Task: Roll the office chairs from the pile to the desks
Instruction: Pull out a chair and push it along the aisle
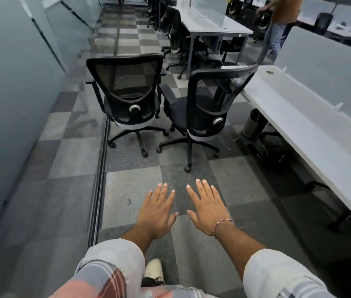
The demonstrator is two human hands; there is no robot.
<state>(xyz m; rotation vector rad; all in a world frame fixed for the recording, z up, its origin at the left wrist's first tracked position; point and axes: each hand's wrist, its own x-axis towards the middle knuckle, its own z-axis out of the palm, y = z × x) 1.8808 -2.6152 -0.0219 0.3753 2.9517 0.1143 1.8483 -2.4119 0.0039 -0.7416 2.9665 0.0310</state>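
1. Left hand (pixel 156 208) and right hand (pixel 205 208) reach forward, each grip wide, fingers spread, holding nothing.
2. Left chair (pixel 127 100) and right chair (pixel 204 108) stand ahead on the carpet, the right one just beside the white surface (pixel 299 121).

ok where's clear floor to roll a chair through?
Bare carpet between the left hand, right hand and the chair bases; also the aisle beyond the left chair along the glass wall. Crowded: the chairs nearly touch; right chair crowds the near desk, bin underneath.
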